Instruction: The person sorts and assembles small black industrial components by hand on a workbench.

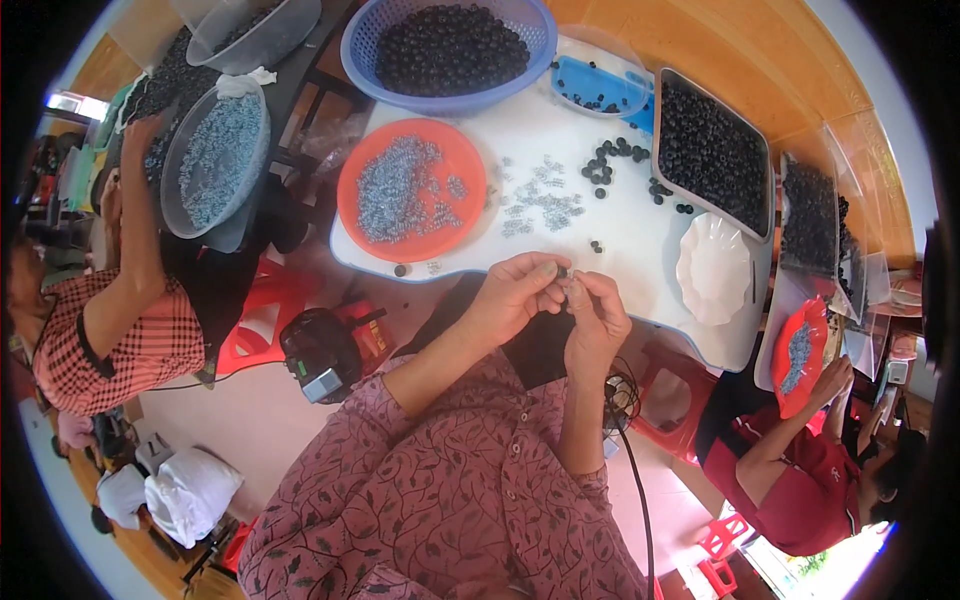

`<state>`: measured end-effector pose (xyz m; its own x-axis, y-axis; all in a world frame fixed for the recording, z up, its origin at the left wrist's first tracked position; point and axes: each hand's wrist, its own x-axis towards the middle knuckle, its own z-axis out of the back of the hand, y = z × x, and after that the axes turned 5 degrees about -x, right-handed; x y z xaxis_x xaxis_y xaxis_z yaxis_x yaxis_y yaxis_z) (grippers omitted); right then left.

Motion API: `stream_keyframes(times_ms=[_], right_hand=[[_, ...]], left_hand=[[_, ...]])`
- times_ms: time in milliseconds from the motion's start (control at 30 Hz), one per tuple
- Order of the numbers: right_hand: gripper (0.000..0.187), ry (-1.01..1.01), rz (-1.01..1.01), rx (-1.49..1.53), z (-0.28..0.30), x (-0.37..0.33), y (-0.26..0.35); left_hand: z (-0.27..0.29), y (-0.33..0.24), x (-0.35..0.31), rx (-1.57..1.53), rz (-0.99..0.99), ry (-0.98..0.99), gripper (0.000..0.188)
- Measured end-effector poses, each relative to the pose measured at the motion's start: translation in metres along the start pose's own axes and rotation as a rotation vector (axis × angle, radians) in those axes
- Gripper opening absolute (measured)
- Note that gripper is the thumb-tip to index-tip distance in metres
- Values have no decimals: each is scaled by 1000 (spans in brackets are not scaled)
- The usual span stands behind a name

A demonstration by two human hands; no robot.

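Piece (562, 272) at the fingertips (547, 268) looks small and dark.

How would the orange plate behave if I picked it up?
The orange plate looks fairly stiff, given its even round outline. Its small greyish pieces seem loosely heaped, so they'd likely slide if it tipped.

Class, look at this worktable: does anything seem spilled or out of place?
Possibly: small clear pieces lie loose on the white tabletop beside the red plate holding similar ones, and black pieces are scattered farther right. They might be set out deliberately.
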<state>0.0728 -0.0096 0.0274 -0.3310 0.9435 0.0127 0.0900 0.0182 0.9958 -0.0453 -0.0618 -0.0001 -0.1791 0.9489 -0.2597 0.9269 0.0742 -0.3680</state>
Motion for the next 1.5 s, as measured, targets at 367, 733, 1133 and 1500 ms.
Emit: stream_keyframes(times_ms=[367,733,1133,1500], right_hand=[[11,25,-26,-38,3,-1,-2],[8,98,-279,59,6,1,1],[8,71,-306,50,4,1,-2],[15,-128,219,-677,12,20,-18]], left_hand=[[-4,0,-4,152,-34,-15,23],[8,-2,-3,345,-63,-14,21],[13,0,-1,301,11,13,24],[11,-3,-5,174,37,-90,23]])
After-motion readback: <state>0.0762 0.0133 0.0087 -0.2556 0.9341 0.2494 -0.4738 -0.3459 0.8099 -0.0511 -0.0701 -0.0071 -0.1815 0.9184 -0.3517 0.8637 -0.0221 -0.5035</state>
